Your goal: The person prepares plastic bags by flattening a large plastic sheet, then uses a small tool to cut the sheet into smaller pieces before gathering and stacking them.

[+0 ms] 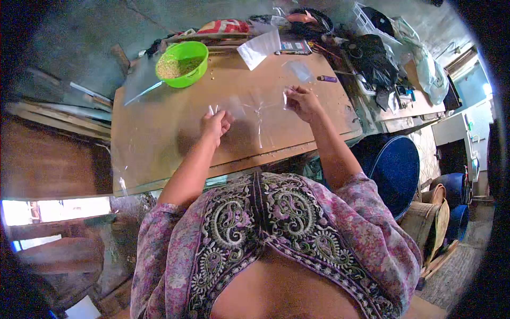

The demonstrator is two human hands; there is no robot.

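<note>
My left hand (217,126) is closed over the table, with a shiny clear plastic bag (234,108) at its fingertips. To its right, my right hand (303,103) pinches another small clear plastic piece (287,98) between thumb and fingers. Between the hands, a crinkled clear plastic bag (258,112) lies on the brown tabletop (159,143). Just beyond my right hand are more flat clear bags (299,70) and a purple lighter (327,78). A green basin (195,74) holding yellowish grains (172,68) stands at the far left of the table.
A white sheet (260,50) and a dark box (295,48) lie at the table's back edge. Black bags (372,61) crowd a side surface at right. A blue barrel (396,170) stands by the table's right front corner. Wooden planks (64,119) lie at left.
</note>
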